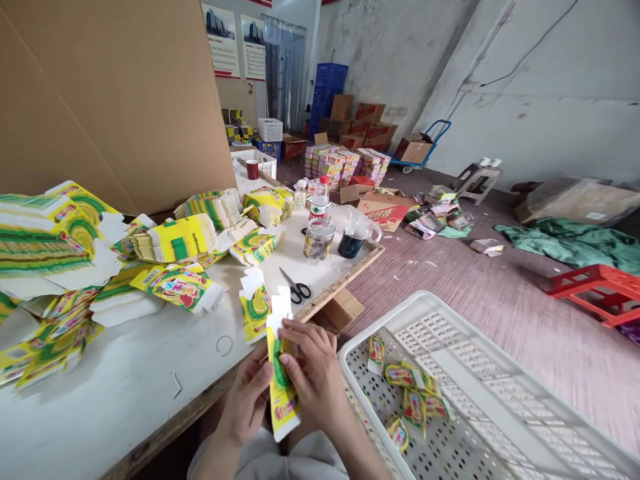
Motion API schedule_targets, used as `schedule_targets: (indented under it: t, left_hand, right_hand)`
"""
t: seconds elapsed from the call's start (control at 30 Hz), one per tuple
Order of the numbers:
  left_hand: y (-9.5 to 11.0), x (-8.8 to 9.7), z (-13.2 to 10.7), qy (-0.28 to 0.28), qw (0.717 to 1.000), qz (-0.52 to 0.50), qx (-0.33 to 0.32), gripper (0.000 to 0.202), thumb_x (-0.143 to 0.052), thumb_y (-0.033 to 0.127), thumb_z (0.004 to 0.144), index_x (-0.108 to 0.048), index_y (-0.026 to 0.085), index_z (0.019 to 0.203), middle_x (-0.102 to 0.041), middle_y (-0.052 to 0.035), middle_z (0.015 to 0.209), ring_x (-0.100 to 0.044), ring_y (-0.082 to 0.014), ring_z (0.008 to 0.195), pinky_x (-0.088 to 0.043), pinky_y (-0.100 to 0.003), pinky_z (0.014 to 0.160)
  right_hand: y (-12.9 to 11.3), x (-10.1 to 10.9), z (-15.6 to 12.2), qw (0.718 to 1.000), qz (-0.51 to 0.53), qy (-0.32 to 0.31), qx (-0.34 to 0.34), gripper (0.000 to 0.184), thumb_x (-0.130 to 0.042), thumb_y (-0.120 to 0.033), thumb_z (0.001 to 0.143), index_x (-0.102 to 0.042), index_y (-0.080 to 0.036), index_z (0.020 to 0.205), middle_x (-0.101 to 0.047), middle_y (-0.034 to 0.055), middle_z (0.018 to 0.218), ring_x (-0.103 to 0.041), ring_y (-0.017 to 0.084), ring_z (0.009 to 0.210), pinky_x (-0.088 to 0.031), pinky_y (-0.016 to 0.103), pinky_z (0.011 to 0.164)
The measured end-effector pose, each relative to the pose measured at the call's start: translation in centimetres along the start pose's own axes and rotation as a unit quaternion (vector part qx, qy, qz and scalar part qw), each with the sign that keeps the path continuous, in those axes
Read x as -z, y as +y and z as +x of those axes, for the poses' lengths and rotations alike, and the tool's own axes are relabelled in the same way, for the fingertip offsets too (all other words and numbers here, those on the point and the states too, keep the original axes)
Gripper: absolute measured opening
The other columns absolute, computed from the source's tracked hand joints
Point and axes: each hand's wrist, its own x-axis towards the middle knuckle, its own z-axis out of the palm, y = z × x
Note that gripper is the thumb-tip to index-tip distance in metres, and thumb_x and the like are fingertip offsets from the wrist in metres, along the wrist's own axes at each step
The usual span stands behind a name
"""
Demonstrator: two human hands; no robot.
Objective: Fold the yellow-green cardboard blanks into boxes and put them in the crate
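Note:
A flat yellow and green carton (281,373) with white flaps is held upright over my lap, at the table's near edge. My left hand (249,395) grips its left side with the thumb on the front. My right hand (311,370) pinches its right side, fingers curled over the printed face. A second flat carton (255,308) lies on the white table (150,373) just behind them. Black-handled scissors (296,287) lie further back on the table.
Stacks of flat yellow-green cartons (173,241) cover the table's left and back. A white perforated crate (480,400) at my right holds several small packets (415,400). Bottles and a dark cup (350,243) stand at the table's far corner. A red stool (597,290) and boxes are on the floor.

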Motion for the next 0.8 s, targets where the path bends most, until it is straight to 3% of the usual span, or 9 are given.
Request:
schedule_targets:
  t: [0.17,0.3,0.43,0.57,0.63,0.7,0.73,0.8]
  left_hand:
    - [0.2,-0.3,-0.9,0.003,0.999,-0.018,0.027,0.047,-0.074,0.048,0.081,-0.073,0.024,0.121,-0.078,-0.0115,0.112,-0.07,-0.0325,0.112,-0.056,-0.046,0.098]
    - [0.2,-0.2,-1.3,-0.014,0.997,0.005,0.077,0.043,-0.077,0.046,0.078,-0.076,0.023,0.114,-0.08,-0.0111,0.101,-0.073,-0.0341,0.105,-0.059,-0.046,0.092]
    - [0.0,0.0,-1.1,-0.02,0.996,-0.017,0.09,0.035,-0.081,0.041,0.077,-0.078,0.025,0.108,-0.081,-0.0082,0.094,-0.077,-0.0307,0.094,-0.06,-0.043,0.087]
    - [0.7,-0.3,-0.7,-0.033,0.996,-0.018,0.084,0.038,-0.081,0.033,0.078,-0.076,0.022,0.113,-0.081,-0.0092,0.097,-0.076,-0.0298,0.096,-0.059,-0.04,0.089]
    - [1.1,-0.6,-0.6,-0.013,0.998,0.012,0.058,0.039,-0.079,0.034,0.08,-0.074,0.022,0.117,-0.081,-0.0102,0.101,-0.075,-0.0301,0.1,-0.058,-0.039,0.09]
    - [1.4,-0.7,-0.4,0.012,0.998,0.051,0.03,0.041,-0.077,0.038,0.081,-0.073,0.022,0.119,-0.08,-0.0107,0.106,-0.073,-0.0306,0.104,-0.059,-0.039,0.089]
    - [1.4,-0.7,-0.3,0.024,0.997,0.073,0.019,0.042,-0.076,0.04,0.082,-0.072,0.022,0.119,-0.079,-0.0106,0.106,-0.073,-0.0309,0.105,-0.059,-0.039,0.088]
    - [1.1,-0.8,-0.1,0.049,0.992,0.117,-0.007,0.043,-0.075,0.045,0.083,-0.072,0.02,0.118,-0.079,-0.0105,0.106,-0.072,-0.0316,0.105,-0.06,-0.039,0.087]
  right_hand:
    - [-0.6,0.5,0.1,1.0,0.006,0.006,-0.013,0.007,-0.059,-0.027,0.094,-0.064,-0.023,0.097,-0.066,0.0067,0.1,-0.061,0.024,0.095,-0.045,0.039,0.083]
    - [-0.6,0.6,0.1,0.998,0.046,0.01,-0.033,0.02,-0.054,-0.03,0.096,-0.059,-0.022,0.079,-0.058,0.0046,0.084,-0.058,0.022,0.083,-0.047,0.034,0.074]
    - [-0.3,1.0,0.2,0.998,0.056,0.007,-0.035,0.021,-0.053,-0.031,0.097,-0.061,-0.022,0.08,-0.059,0.0037,0.083,-0.058,0.021,0.08,-0.047,0.032,0.072]
    - [0.1,1.0,0.0,0.998,0.053,0.025,-0.034,0.019,-0.053,-0.03,0.098,-0.058,-0.023,0.08,-0.057,0.0025,0.083,-0.058,0.02,0.08,-0.047,0.032,0.073]
    - [0.3,0.6,-0.1,0.996,0.042,0.066,-0.047,0.009,-0.058,-0.03,0.095,-0.061,-0.023,0.097,-0.06,0.0062,0.097,-0.059,0.023,0.092,-0.048,0.035,0.08]
    - [0.5,0.0,-0.4,0.991,0.061,0.091,-0.074,0.026,-0.063,-0.033,0.093,-0.059,-0.022,0.116,-0.06,0.0096,0.111,-0.058,0.025,0.1,-0.049,0.037,0.085]
    - [0.7,-0.4,-0.6,0.988,0.088,0.083,-0.092,0.028,-0.062,-0.034,0.093,-0.06,-0.021,0.117,-0.062,0.0095,0.11,-0.059,0.024,0.098,-0.049,0.036,0.084]
    - [1.0,-1.1,-1.1,0.978,0.148,0.05,-0.134,0.021,-0.058,-0.039,0.096,-0.065,-0.02,0.101,-0.065,0.006,0.093,-0.06,0.021,0.083,-0.05,0.031,0.072]
